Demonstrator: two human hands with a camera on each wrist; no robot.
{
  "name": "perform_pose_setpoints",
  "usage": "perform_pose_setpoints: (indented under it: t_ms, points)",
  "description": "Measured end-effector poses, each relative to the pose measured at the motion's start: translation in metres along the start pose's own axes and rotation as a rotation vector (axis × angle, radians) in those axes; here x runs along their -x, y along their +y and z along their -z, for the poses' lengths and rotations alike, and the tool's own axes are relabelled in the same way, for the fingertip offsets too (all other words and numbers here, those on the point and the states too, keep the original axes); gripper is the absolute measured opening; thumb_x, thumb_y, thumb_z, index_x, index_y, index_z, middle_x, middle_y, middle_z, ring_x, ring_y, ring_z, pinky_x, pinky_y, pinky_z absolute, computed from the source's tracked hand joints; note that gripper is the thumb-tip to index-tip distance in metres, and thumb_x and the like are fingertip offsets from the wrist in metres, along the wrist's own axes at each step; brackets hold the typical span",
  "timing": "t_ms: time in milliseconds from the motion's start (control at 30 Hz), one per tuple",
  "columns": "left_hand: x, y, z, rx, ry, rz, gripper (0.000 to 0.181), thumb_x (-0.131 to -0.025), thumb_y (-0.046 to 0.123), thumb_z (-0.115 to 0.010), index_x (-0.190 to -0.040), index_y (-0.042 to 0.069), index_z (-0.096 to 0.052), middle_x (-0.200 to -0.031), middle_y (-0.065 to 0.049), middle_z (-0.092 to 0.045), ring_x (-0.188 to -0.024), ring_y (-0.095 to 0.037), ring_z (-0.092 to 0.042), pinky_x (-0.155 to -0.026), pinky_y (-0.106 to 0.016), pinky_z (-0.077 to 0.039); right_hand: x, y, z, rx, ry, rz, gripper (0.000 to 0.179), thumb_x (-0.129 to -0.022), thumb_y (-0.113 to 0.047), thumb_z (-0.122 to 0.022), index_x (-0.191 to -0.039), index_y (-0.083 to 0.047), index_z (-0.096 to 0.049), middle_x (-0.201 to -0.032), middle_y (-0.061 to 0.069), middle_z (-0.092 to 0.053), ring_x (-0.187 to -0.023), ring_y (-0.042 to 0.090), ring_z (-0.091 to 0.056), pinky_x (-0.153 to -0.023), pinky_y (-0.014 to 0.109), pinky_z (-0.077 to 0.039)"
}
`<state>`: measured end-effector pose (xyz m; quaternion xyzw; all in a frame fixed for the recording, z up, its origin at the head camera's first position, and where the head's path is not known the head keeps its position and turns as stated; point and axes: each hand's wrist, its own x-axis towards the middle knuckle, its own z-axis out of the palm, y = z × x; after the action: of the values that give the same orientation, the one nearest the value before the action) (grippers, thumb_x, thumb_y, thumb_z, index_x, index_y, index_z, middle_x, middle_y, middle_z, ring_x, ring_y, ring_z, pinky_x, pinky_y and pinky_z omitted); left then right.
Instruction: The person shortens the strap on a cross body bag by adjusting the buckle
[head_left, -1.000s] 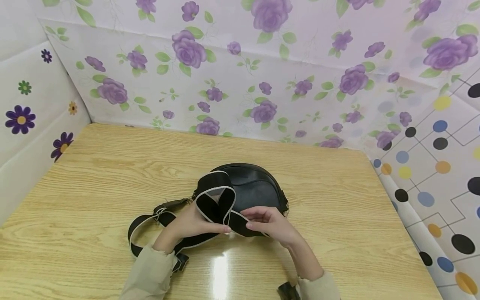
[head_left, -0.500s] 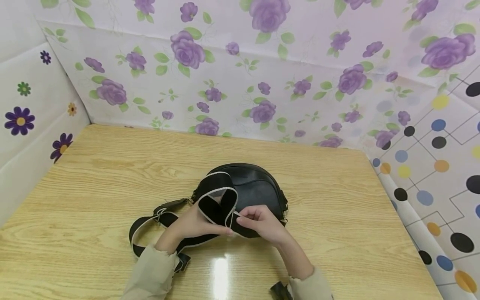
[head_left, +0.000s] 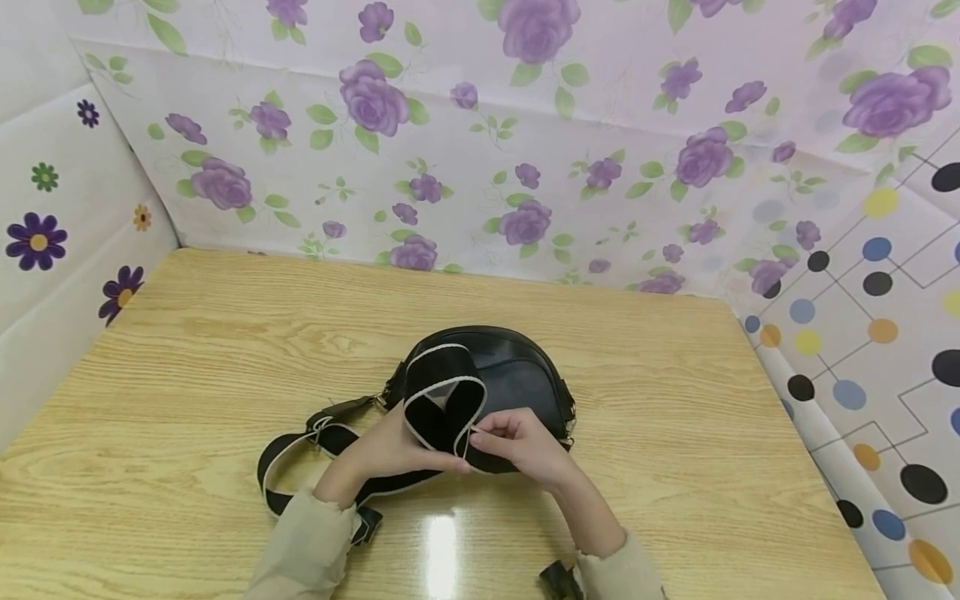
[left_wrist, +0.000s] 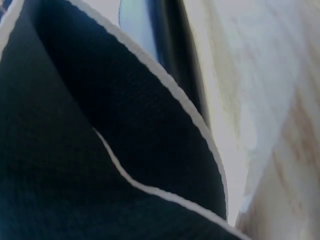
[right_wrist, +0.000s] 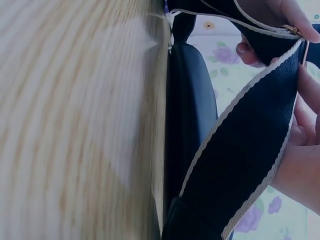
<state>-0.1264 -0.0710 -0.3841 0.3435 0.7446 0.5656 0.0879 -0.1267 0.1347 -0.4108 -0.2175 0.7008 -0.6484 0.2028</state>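
Note:
A black handbag (head_left: 517, 392) with a rounded top lies on the table. Its wide black strap (head_left: 442, 365) with white edging is doubled into an upright loop in front of the bag. My left hand (head_left: 390, 454) grips this loop from the left, with the thumb across its base. At the loop's right side my right hand (head_left: 525, 446) pinches the strap between thumb and fingers. In the right wrist view, a small gold-coloured metal piece (right_wrist: 294, 31) shows on the strap between fingertips. Only strap webbing (left_wrist: 125, 110) fills most of the left wrist view.
More of the strap curls on the wooden table (head_left: 262, 333) at the left, joined to the bag by a metal clasp (head_left: 381, 402). A flower-patterned covering (head_left: 480, 167) rises behind the table. Similar patterned sheets stand at both sides.
My right hand has moved left along the strap to the base of the loop. The loop and my left hand have shifted slightly right. The bag stays in place.

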Motion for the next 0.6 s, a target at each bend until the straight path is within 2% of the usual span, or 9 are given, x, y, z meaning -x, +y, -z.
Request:
perform_pose_setpoints:
  t_ms: [200,400,600]
  points:
    - [0.003,-0.012,0.001,0.009,0.026,0.021,0.064,-0.064,0.019,-0.082,-0.119,0.012,-0.05,-0.111,-0.001,-0.056,-0.101,-0.014,-0.049,-0.09,-0.033,-0.037,0.005,0.003,0.008,0.024,-0.016,-0.047,0.017,-0.085,-0.001,-0.058,-0.085,0.016,-0.059,-0.071,-0.002,-0.059,-0.063,0.005,-0.05,-0.056,0.019,-0.04]
    - [0.005,-0.013,0.003,0.021,0.043,0.025,0.064,-0.064,0.013,-0.082,-0.119,0.011,-0.05,-0.113,-0.007,-0.056,-0.101,-0.015,-0.049,-0.089,-0.031,-0.038,0.012,0.006,0.019,0.064,-0.033,-0.064,0.017,-0.085,-0.002,-0.059,-0.084,0.015,-0.058,-0.066,-0.002,-0.054,-0.057,0.005,-0.04,-0.051,0.02,-0.032]
    - [0.005,-0.015,0.005,0.015,0.046,0.009,0.063,-0.064,0.017,-0.082,-0.119,0.011,-0.051,-0.112,-0.005,-0.057,-0.101,-0.014,-0.05,-0.089,-0.031,-0.038,0.016,0.01,0.027,0.037,-0.033,-0.093,0.019,-0.084,-0.001,-0.059,-0.088,0.018,-0.057,-0.072,-0.003,-0.06,-0.064,0.004,-0.05,-0.057,0.02,-0.041]
